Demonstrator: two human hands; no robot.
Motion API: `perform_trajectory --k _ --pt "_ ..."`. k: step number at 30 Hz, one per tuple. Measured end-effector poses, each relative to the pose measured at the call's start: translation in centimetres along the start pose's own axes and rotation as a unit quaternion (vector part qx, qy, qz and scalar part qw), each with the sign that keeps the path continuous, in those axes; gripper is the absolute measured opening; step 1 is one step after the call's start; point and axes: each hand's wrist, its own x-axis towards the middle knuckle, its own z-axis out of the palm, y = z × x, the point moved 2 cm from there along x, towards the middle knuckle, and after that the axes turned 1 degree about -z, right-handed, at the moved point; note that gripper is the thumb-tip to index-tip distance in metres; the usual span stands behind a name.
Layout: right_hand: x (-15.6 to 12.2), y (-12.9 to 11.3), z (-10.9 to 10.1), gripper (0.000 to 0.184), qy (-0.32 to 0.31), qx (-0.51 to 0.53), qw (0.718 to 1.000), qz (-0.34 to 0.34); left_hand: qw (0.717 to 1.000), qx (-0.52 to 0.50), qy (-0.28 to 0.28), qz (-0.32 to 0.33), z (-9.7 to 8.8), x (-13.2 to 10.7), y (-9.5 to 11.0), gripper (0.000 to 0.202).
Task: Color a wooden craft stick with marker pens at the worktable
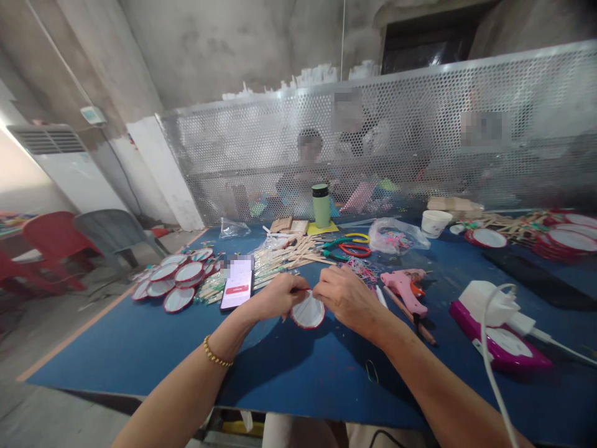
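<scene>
Far left on the blue table (153, 367), a pile of red-rimmed discs (180, 300) lay overlapping. Phone (237, 289) sat right of it, screen up, near my left wrist. Loose wooden sticks (303, 252) spread behind my hands.

My left hand (282, 294) was pinching the upper left edge of a white disc (308, 313) with a red rim. The disc was at the middle of the near side, between my hands, face tilted toward me; couldn't tell if its bottom edge touched the table. My right hand (347, 295) had its fingers bunched at the upper right edge, gripping there too; exact fingertip contact was hidden.

Handling, my guess: very light, thin face, probably easy to dent or crease, rim stiffer. Didn't look especially slippery. Best hold seemed to be the rim, finger and thumb, light squeeze, no pressing on the face.

Right of my hands: pink glue gun (405, 289) on its side, then the magenta power strip (513, 351) with a white plug in it. Far right, more red-rimmed discs, stacked (569, 239).
</scene>
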Motion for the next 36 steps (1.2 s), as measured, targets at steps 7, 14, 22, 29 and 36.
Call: perform_trajectory --k 7,14,22,29,36 --pt "0.01 -0.18 -0.06 0.022 -0.005 0.021 1.0 -0.001 1.0 0.001 -0.008 0.006 -0.27 -0.24 0.3 0.013" --pt "0.03 -0.06 -0.19 0.02 -0.023 0.038 0.999 -0.004 1.0 0.003 -0.009 0.014 -0.43 -0.39 0.66 0.015" --pt "-0.11 0.08 -0.21 0.021 -0.048 0.054 0.997 0.01 1.0 -0.004 -0.006 0.018 -0.44 -0.39 0.58 0.016" --pt "-0.14 0.13 -0.24 0.022 -0.052 0.056 0.997 0.006 1.0 -0.008 -0.006 0.021 -0.4 -0.39 0.35 0.017" --pt "-0.18 0.11 -0.43 0.019 -0.039 0.074 0.996 0.017 1.0 -0.016 -0.011 0.019 -0.39 -0.35 0.09 0.016"
